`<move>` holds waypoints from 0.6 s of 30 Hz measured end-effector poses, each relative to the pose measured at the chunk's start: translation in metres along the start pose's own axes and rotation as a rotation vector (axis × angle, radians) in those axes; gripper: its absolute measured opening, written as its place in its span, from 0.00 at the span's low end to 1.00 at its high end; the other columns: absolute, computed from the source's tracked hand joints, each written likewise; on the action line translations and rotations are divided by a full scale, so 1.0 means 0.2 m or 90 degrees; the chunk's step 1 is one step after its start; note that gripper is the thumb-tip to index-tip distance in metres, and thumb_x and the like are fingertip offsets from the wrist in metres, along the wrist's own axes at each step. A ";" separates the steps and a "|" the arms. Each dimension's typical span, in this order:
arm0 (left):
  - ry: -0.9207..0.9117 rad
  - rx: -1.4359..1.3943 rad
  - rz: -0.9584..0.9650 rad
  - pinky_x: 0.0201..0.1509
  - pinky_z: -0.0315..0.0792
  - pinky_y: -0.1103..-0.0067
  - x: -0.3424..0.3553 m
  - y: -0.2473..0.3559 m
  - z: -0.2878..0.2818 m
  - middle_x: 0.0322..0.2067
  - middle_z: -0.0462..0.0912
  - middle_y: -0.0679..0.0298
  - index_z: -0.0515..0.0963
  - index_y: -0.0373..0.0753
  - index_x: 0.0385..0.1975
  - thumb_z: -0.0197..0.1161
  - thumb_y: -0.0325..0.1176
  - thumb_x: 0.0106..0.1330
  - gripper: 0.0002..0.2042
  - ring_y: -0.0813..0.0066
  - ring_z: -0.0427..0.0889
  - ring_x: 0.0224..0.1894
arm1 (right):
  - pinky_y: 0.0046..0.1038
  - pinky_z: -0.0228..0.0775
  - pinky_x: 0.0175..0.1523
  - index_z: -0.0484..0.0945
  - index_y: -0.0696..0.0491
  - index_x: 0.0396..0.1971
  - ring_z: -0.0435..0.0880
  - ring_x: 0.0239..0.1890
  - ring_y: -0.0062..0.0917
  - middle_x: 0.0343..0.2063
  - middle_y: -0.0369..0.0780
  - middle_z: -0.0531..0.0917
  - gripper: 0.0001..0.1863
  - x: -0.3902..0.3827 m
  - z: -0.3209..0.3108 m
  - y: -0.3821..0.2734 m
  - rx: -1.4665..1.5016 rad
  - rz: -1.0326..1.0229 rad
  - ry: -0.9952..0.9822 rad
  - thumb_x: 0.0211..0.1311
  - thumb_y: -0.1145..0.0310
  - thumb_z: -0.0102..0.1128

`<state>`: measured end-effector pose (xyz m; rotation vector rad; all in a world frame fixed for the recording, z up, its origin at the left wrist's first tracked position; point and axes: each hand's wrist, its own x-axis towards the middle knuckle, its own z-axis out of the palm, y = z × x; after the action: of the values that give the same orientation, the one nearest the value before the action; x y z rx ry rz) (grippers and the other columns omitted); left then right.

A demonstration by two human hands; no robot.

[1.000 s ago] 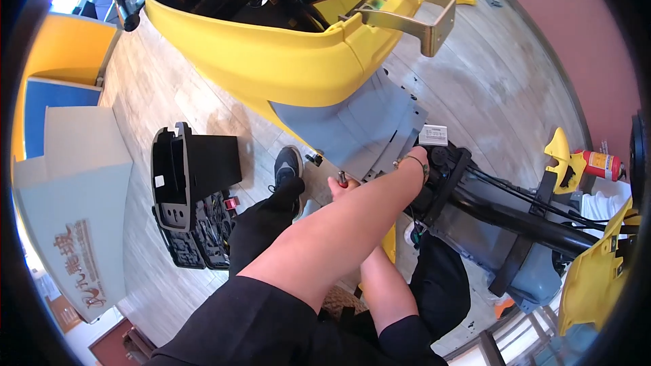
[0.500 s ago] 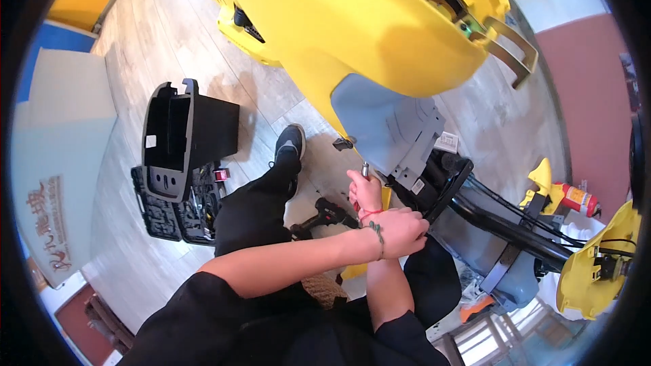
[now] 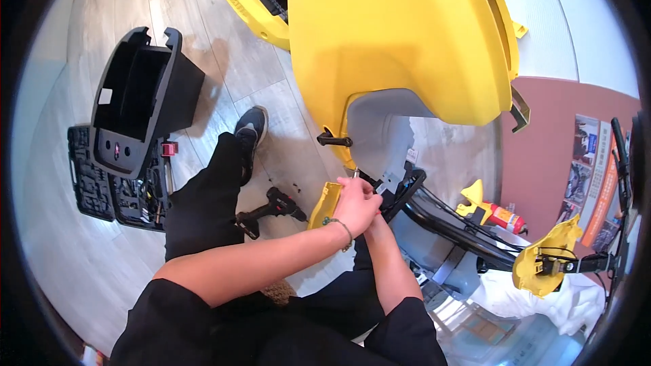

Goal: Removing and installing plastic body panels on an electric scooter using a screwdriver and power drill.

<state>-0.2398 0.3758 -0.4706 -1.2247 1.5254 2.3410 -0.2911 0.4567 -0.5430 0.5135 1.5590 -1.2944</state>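
Note:
My left hand (image 3: pixel 357 202), a green bead bracelet at its wrist, is closed with the fingers curled. A short silver metal tool end (image 3: pixel 357 172) sticks out above it. Just behind it, my right hand (image 3: pixel 378 219) is mostly covered, so its fingers are hidden. Both hands meet at the lower edge of the grey inner panel (image 3: pixel 371 135) of a yellow scooter body (image 3: pixel 400 34). Beside my left hand lies a loose yellow plastic piece (image 3: pixel 325 205). Above them, a small black lever-like part (image 3: pixel 334 139) sits on the body's edge.
A black cordless drill (image 3: pixel 271 210) lies on the floor near my shoe (image 3: pixel 252 132). To the left, a black storage box (image 3: pixel 183 98) stands over an opened tool case (image 3: pixel 90 183). The scooter's black frame tube (image 3: pixel 454 230) runs rightward, near a red fire extinguisher (image 3: pixel 506 218).
My left hand has moved back from over the right wrist to the silver tool end. The view has shifted, so most things sit further left, and the drill shows more fully.

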 end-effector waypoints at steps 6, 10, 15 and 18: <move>0.086 0.001 0.026 0.49 0.67 0.70 -0.03 0.14 -0.07 0.40 0.70 0.47 0.66 0.29 0.42 0.57 0.32 0.52 0.18 0.55 0.73 0.43 | 0.22 0.70 0.44 0.73 0.57 0.41 0.78 0.39 0.23 0.36 0.38 0.79 0.15 0.06 -0.18 0.01 0.064 0.050 -0.171 0.52 0.71 0.53; 0.078 -0.072 0.065 0.49 0.67 0.70 -0.03 0.18 -0.10 0.40 0.70 0.46 0.65 0.28 0.43 0.56 0.32 0.53 0.19 0.54 0.73 0.43 | 0.21 0.70 0.44 0.73 0.58 0.42 0.77 0.40 0.22 0.38 0.38 0.78 0.13 0.03 -0.15 -0.06 -0.248 -0.156 -0.183 0.58 0.71 0.48; 0.087 -0.124 -0.054 0.50 0.67 0.70 -0.05 0.13 -0.05 0.40 0.69 0.46 0.65 0.28 0.43 0.56 0.32 0.52 0.20 0.53 0.72 0.44 | 0.19 0.69 0.30 0.75 0.55 0.32 0.77 0.25 0.17 0.26 0.34 0.79 0.05 -0.12 -0.11 -0.17 -0.244 -0.038 -0.089 0.58 0.71 0.52; 0.118 -0.051 -0.042 0.53 0.65 0.69 -0.03 0.12 -0.03 0.43 0.68 0.45 0.64 0.28 0.45 0.56 0.34 0.52 0.22 0.52 0.70 0.47 | 0.17 0.56 0.17 0.71 0.52 0.22 0.67 0.13 0.13 0.14 0.30 0.70 0.07 -0.22 -0.25 -0.26 -0.379 0.147 0.029 0.58 0.67 0.54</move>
<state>-0.2445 0.3599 -0.4502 -1.5245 1.4297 2.3241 -0.3352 0.4956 -0.4829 0.3278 1.7641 -0.6014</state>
